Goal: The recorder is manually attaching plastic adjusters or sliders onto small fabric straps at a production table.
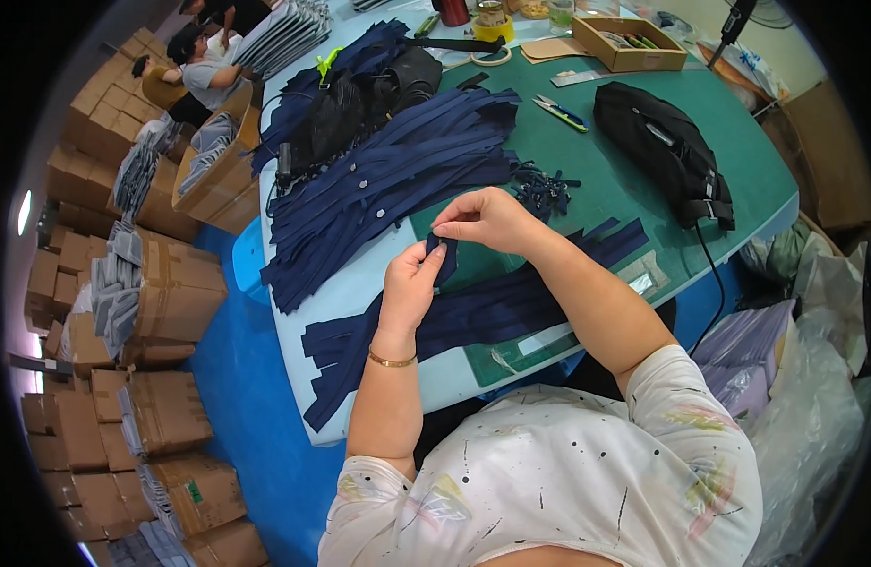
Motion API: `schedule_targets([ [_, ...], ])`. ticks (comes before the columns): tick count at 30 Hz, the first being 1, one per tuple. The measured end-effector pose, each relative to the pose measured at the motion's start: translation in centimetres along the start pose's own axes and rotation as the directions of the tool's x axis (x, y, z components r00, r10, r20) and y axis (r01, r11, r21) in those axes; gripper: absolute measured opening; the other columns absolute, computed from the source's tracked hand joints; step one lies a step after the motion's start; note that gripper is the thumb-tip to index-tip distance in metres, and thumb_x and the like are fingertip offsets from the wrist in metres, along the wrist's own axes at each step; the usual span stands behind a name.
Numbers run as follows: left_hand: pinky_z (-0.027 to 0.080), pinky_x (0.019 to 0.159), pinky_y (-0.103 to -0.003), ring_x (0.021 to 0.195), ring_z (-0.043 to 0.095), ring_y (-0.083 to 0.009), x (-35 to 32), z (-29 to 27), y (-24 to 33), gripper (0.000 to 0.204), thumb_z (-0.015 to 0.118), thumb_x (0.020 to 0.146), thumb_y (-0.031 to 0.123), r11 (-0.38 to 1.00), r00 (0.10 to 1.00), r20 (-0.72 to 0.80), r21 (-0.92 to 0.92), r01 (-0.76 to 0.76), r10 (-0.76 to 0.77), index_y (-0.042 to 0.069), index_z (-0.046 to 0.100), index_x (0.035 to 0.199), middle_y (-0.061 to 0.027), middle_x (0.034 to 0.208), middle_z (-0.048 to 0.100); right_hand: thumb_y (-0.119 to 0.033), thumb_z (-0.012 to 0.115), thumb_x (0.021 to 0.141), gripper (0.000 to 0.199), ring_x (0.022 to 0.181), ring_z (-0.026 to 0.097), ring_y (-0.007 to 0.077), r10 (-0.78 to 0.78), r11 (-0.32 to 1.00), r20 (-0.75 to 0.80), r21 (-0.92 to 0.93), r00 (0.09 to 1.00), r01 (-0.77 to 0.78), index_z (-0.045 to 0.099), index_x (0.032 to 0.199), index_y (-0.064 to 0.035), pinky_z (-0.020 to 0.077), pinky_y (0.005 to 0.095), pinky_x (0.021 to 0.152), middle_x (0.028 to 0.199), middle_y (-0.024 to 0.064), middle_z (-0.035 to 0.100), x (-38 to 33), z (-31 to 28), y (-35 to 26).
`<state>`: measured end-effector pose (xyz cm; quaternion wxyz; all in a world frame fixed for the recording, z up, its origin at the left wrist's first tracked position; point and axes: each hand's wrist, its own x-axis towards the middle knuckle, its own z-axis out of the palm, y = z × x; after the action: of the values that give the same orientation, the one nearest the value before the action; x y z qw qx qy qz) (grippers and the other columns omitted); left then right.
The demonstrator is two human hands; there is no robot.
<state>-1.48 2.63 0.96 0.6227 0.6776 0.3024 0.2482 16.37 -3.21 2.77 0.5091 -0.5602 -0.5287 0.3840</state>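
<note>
Just below the right hand's pinched-together fingers (pixel 447 228), the left hand (pixel 409 291) clamps its fingers on a narrow navy-blue fabric strip (pixel 449 266); its end seems being worked, next calling for steady hold.

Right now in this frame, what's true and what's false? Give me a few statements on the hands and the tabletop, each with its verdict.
1. The left hand and right hand meet at the same navy piece. True.
2. The bracelet is on the right wrist. False: the bracelet circles the left wrist.
3. The snips lie inside the cardboard box. False: the snips lie open on the green surface, outside the box.
4. The black bag lies to the right of the snips. True.
5. The right hand grips the black bag. False: that hand is at the navy piece, apart from the bag.
</note>
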Motion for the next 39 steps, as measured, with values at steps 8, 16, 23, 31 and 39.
schedule_targets([
  [8, 0.034, 0.057, -0.017, 0.065, 0.044, 0.0000, -0.9, 0.4, -0.8, 0.014, 0.056, 0.090, 0.013, 0.999, 0.999, -0.018, 0.022, 0.034, -0.034, 0.003, 0.063, 0.083, 0.0080, 0.074, 0.055, -0.013, 0.070, 0.078, 0.015, 0.071, 0.059, 0.0082, -0.058, 0.998, 0.019, -0.022, 0.998, 0.058, 0.069, 0.086, -0.0015, 0.0477, 0.0236, 0.065, 0.077, 0.0038, 0.067, -0.9, 1.1, 1.0],
  [16, 0.029, 0.045, -0.019, 0.052, 0.039, -0.0006, -0.6, 0.0, -1.0, 0.017, 0.056, 0.090, 0.016, 0.998, 0.997, -0.050, -0.041, 0.049, -0.051, 0.004, 0.064, 0.080, 0.0075, 0.063, 0.051, -0.015, 0.071, 0.076, 0.015, 0.066, 0.060, 0.0114, -0.019, 0.992, -0.021, -0.124, 1.000, 0.016, 0.069, 0.084, -0.0016, 0.0477, 0.0255, 0.062, 0.074, 0.0052, 0.067, -0.8, 1.5, -0.2],
  [23, 0.029, 0.046, -0.019, 0.053, 0.039, -0.0008, -0.1, 0.0, -0.9, 0.018, 0.056, 0.091, 0.018, 0.999, 0.999, -0.048, -0.049, 0.009, -0.011, 0.004, 0.064, 0.083, 0.0074, 0.065, 0.051, -0.014, 0.072, 0.077, 0.017, 0.067, 0.058, 0.0101, 0.003, 0.997, -0.014, -0.083, 1.000, -0.004, 0.068, 0.085, 0.0003, 0.0463, 0.0242, 0.062, 0.075, 0.0045, 0.065, -0.2, 1.3, 0.1],
  [31, 0.040, 0.066, -0.017, 0.075, 0.048, -0.0020, -0.7, -0.3, -0.3, 0.016, 0.055, 0.092, 0.014, 0.994, 1.000, -0.012, 0.110, -0.015, 0.017, 0.000, 0.063, 0.092, 0.0047, 0.083, 0.059, -0.016, 0.072, 0.075, 0.019, 0.070, 0.060, 0.0134, -0.048, 0.995, -0.071, -0.090, 0.996, 0.042, 0.068, 0.086, -0.0015, 0.0475, 0.0265, 0.065, 0.075, 0.0060, 0.066, -0.8, 1.5, -0.1],
  [39, 0.041, 0.066, -0.018, 0.074, 0.050, -0.0028, -0.7, -0.3, -0.3, 0.016, 0.055, 0.092, 0.013, 0.998, 1.000, -0.015, 0.061, -0.026, 0.027, -0.001, 0.063, 0.094, 0.0028, 0.084, 0.060, -0.015, 0.071, 0.077, 0.022, 0.075, 0.060, 0.0118, -0.103, 0.979, 0.088, -0.165, 0.991, 0.116, 0.068, 0.094, -0.0029, 0.0479, 0.0255, 0.069, 0.083, 0.0056, 0.067, -0.6, 0.4, 0.2],
])
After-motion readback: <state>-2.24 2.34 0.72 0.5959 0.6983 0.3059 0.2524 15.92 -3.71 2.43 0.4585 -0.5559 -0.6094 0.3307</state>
